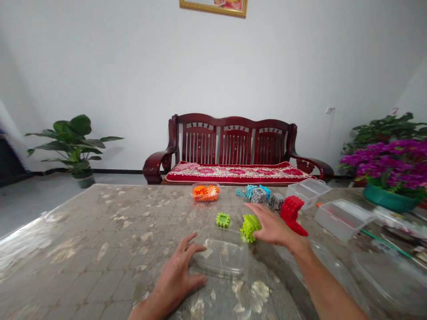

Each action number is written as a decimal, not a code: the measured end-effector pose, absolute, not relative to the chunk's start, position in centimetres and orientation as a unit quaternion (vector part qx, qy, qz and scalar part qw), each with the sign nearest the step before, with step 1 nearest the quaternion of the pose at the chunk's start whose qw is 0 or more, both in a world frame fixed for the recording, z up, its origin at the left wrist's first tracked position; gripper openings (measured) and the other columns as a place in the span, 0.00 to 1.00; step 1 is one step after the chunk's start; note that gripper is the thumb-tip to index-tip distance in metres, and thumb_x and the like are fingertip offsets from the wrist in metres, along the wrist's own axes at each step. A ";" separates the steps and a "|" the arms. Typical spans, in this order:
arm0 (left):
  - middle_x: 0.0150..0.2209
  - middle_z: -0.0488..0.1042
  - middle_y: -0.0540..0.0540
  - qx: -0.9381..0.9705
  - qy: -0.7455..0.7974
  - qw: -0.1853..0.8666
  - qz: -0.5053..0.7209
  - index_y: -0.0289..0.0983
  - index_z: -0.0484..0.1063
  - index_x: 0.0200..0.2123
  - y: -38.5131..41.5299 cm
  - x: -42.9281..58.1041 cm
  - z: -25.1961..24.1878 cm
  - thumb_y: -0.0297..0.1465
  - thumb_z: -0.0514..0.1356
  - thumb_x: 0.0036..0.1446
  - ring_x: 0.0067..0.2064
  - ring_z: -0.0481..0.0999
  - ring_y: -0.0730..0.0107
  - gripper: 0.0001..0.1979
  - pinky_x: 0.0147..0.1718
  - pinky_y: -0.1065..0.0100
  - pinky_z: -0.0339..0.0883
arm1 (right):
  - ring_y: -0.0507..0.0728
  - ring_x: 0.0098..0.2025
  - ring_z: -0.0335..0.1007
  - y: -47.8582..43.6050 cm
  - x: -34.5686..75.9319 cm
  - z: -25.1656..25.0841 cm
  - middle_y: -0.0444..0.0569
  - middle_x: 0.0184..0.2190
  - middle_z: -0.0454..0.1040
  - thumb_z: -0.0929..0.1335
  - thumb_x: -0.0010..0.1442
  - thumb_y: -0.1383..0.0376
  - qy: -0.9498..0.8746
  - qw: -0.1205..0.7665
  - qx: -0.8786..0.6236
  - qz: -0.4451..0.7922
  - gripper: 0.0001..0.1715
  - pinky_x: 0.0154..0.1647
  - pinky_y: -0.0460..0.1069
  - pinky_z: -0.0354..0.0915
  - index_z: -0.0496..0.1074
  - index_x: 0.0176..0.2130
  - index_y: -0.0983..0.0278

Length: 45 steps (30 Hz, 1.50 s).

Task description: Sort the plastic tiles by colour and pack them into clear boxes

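My left hand (176, 269) is open, fingers apart and curved, at the left side of a clear plastic container (223, 269). Whether its fingertips touch the container's wall I cannot tell. Nothing shows inside that container. My right hand (271, 226) is open too, fingers stretched forward and thumb apart, at the right side of a lime-green cluster of interlocking toy blocks (248, 228). The thumb overlaps the cluster's edge in view. A smaller lime-green block piece (223, 220) lies to the left of that cluster, just beyond the container.
A clear tub (193, 194) of orange blocks stands near the far edge. Blue and grey block clusters (258, 194) and a curved red block piece (291, 213) lie beyond my right hand. Translucent boxes (343, 218), clear lids (390, 278) and a purple flower pot (388, 198) occupy the right.
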<state>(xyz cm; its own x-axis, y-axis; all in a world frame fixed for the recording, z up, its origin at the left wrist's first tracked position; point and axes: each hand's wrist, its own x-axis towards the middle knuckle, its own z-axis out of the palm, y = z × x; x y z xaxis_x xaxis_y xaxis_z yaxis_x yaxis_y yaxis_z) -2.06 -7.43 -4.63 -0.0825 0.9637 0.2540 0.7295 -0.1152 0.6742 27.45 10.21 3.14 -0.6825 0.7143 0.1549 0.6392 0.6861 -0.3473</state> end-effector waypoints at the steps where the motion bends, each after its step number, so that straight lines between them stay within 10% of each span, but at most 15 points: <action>1: 0.68 0.58 0.38 0.669 0.626 0.172 0.362 0.46 0.74 0.53 -7.1 -2.5 -4.6 0.34 0.75 0.37 0.63 0.67 0.44 0.35 0.58 0.50 0.68 | 0.63 0.68 0.54 9.7 27.4 3.3 0.54 0.68 0.59 0.68 0.49 0.69 -0.900 0.170 -0.383 0.121 0.49 0.69 0.57 0.50 0.57 0.68 0.60; 7: 0.72 0.48 0.32 0.738 0.554 0.217 0.319 0.46 0.61 0.66 -3.7 -4.2 -2.0 0.47 0.78 0.26 0.71 0.51 0.36 0.60 0.62 0.40 0.56 | 0.61 0.58 0.68 8.9 25.0 3.7 0.49 0.53 0.76 0.66 0.57 0.68 -0.877 0.217 -0.411 0.123 0.25 0.64 0.55 0.58 0.74 0.54 0.58; 19: 0.63 0.62 0.39 0.741 0.548 0.261 0.285 0.42 0.74 0.48 -3.8 -3.8 -1.4 0.34 0.76 0.32 0.65 0.63 0.46 0.34 0.61 0.53 0.62 | 0.66 0.59 0.65 11.0 17.6 4.1 0.53 0.56 0.75 0.72 0.54 0.55 -0.897 0.027 -0.437 0.061 0.34 0.59 0.54 0.58 0.71 0.59 0.59; 45: 0.66 0.55 0.37 0.676 0.489 0.320 0.450 0.42 0.50 0.69 -4.8 -4.7 -5.8 0.38 0.75 0.37 0.64 0.63 0.46 0.58 0.64 0.48 0.58 | 0.59 0.49 0.72 3.2 17.2 4.0 0.48 0.48 0.78 0.69 0.51 0.71 -0.945 0.069 -0.261 0.182 0.26 0.51 0.51 0.63 0.74 0.51 0.59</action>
<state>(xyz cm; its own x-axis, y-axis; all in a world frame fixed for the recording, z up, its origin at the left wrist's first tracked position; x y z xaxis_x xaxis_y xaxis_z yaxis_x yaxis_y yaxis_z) -4.70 -4.80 -5.82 0.1175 0.9482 0.2950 0.3732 -0.3175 0.8717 17.15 3.20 3.97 -0.8540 0.5191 0.0362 0.4685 0.7973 -0.3806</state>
